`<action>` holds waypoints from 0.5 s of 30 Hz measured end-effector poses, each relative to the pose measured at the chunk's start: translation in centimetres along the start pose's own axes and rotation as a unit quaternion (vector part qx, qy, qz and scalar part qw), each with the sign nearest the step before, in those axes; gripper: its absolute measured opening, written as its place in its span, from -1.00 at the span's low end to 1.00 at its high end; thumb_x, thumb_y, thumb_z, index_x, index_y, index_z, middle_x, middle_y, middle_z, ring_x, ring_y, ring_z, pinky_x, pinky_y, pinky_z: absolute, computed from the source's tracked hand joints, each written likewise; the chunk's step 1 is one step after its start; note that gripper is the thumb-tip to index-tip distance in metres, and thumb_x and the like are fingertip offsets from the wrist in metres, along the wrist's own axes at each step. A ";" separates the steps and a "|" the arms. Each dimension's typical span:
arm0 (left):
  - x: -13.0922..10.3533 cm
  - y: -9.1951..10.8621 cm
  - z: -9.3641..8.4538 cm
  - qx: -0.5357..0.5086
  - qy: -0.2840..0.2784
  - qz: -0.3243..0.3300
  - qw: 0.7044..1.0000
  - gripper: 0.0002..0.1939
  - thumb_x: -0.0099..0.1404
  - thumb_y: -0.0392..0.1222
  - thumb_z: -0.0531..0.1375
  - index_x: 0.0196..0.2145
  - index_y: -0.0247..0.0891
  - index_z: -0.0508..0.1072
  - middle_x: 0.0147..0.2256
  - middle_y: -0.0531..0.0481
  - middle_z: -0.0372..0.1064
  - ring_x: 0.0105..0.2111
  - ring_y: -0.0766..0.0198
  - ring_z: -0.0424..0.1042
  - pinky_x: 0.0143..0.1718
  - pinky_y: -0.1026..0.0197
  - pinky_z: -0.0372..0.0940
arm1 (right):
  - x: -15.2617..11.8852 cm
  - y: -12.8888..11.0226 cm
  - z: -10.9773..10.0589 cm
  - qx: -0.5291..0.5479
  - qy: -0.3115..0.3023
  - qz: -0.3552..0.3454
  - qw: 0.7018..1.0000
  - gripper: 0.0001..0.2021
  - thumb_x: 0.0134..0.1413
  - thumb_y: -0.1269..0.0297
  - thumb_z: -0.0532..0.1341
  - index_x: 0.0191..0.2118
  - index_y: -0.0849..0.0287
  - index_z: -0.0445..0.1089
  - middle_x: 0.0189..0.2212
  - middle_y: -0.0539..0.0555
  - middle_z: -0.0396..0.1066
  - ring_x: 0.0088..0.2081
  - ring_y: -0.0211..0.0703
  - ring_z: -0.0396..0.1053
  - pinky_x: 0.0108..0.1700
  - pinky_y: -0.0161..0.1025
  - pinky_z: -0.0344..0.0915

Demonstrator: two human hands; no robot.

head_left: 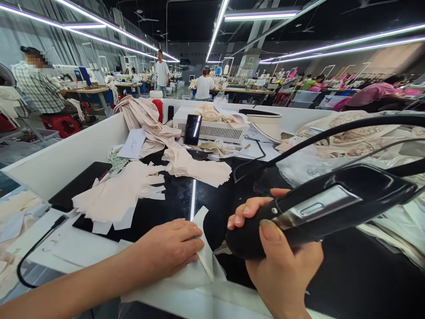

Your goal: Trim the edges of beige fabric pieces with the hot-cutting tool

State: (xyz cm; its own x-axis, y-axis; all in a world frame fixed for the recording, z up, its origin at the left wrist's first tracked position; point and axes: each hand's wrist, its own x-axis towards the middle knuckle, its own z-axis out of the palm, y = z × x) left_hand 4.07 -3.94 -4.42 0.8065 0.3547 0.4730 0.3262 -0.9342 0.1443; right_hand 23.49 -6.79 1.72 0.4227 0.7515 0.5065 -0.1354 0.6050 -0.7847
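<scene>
In the head view my left hand (172,246) lies with its fingers flat on a small pale cut piece (206,248) near the table's front edge. Whether this piece is cloth or paper I cannot tell. My right hand (279,261) is wrapped round a black corded hand tool (308,212) with a silver plate on its side. The tool's rounded front end is just right of the pale piece, and its underside is hidden. Beyond my left hand lies a fanned stack of beige fabric pieces (116,192), with a second stack (199,166) behind it.
On the black tabletop (179,195) a smartphone (193,130) leans against a vented white box (212,126). A flat black device (79,186) lies at left. Lace fabric and clear plastic (299,164) pile up at right. A thick cable (318,133) arches over them. Several people work at machines beyond.
</scene>
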 end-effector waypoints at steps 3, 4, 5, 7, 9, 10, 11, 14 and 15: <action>0.1 -0.4 0.0 0.016 -0.005 0.012 1.000 -0.83 0.62 -0.21 0.13 -0.04 -0.31 0.50 0.04 -0.18 0.55 0.07 0.08 0.54 0.21 0.05 0.43 | -0.1 0.0 0.0 0.001 0.000 -0.005 1.000 -0.62 0.11 0.13 0.50 -0.01 -0.01 0.42 -0.43 -0.10 0.46 -0.49 -0.18 0.43 -0.45 -0.19 0.49; 0.1 -0.6 0.0 0.018 -0.011 0.015 1.000 -0.84 0.62 -0.20 0.14 -0.04 -0.30 0.50 0.06 -0.17 0.54 0.08 0.08 0.53 0.22 0.04 0.42 | -0.1 0.0 0.0 0.000 0.000 -0.005 1.000 -0.61 0.11 0.13 0.50 -0.01 -0.01 0.42 -0.43 -0.10 0.46 -0.49 -0.17 0.43 -0.45 -0.19 0.49; 0.1 -0.7 -0.1 0.018 -0.017 0.017 1.000 -0.84 0.62 -0.20 0.14 -0.03 -0.29 0.50 0.07 -0.17 0.54 0.09 0.09 0.53 0.23 0.04 0.41 | -0.1 0.0 0.0 -0.002 0.001 -0.004 1.000 -0.61 0.11 0.13 0.50 -0.01 0.00 0.42 -0.43 -0.09 0.46 -0.49 -0.17 0.44 -0.44 -0.18 0.49; 0.2 -0.9 -0.3 0.011 -0.031 0.017 0.999 -0.83 0.62 -0.19 0.13 -0.03 -0.28 0.51 0.09 -0.17 0.53 0.09 0.09 0.53 0.23 0.06 0.41 | -0.2 0.0 0.0 -0.003 0.003 -0.002 1.000 -0.61 0.12 0.13 0.50 0.00 0.00 0.42 -0.42 -0.08 0.46 -0.49 -0.16 0.44 -0.44 -0.18 0.49; 0.3 -1.2 -0.6 -0.002 -0.046 0.014 0.999 -0.81 0.63 -0.18 0.12 -0.02 -0.28 0.51 0.10 -0.16 0.52 0.09 0.08 0.53 0.20 0.07 0.43 | -0.2 0.0 0.0 -0.001 0.001 0.000 1.000 -0.61 0.12 0.13 0.49 0.00 0.00 0.41 -0.41 -0.08 0.46 -0.48 -0.17 0.44 -0.43 -0.18 0.49; 0.4 -1.3 -0.8 -0.009 -0.053 0.012 0.998 -0.80 0.63 -0.17 0.12 -0.02 -0.28 0.51 0.11 -0.16 0.52 0.09 0.07 0.53 0.19 0.07 0.44 | -0.2 0.0 0.0 -0.001 0.001 0.000 1.000 -0.61 0.13 0.13 0.49 0.00 0.00 0.42 -0.41 -0.08 0.46 -0.48 -0.17 0.44 -0.43 -0.19 0.49; 0.4 -1.4 -0.9 -0.015 -0.060 0.011 0.998 -0.80 0.62 -0.17 0.12 -0.01 -0.28 0.52 0.12 -0.17 0.51 0.09 0.06 0.53 0.18 0.06 0.45 | -0.2 0.0 0.0 0.000 0.000 0.000 1.000 -0.61 0.13 0.14 0.49 0.01 0.00 0.42 -0.41 -0.08 0.46 -0.48 -0.17 0.44 -0.42 -0.18 0.49; 0.6 -1.6 -1.2 -0.025 -0.076 0.014 0.997 -0.80 0.62 -0.16 0.13 0.00 -0.28 0.52 0.12 -0.18 0.50 0.07 0.05 0.54 0.16 0.05 0.46 | -0.2 0.0 -0.1 0.002 0.002 0.002 1.000 -0.61 0.13 0.14 0.49 0.01 0.00 0.41 -0.41 -0.08 0.46 -0.48 -0.17 0.44 -0.42 -0.17 0.51; 0.6 -1.6 -1.4 -0.025 -0.080 0.015 0.996 -0.80 0.62 -0.16 0.14 0.00 -0.28 0.52 0.12 -0.19 0.50 0.07 0.05 0.54 0.16 0.05 0.46 | -0.2 0.0 -0.1 0.003 0.002 0.003 1.000 -0.61 0.13 0.14 0.50 0.01 0.00 0.41 -0.41 -0.08 0.46 -0.48 -0.17 0.44 -0.42 -0.17 0.51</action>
State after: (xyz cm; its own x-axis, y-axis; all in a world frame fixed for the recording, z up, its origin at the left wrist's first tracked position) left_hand 3.39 -2.26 -3.18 0.8847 0.3248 0.3345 0.2792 -0.9436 0.1779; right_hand 23.47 -6.97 1.61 0.4256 0.7536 0.5009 -0.1422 0.6024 -0.7854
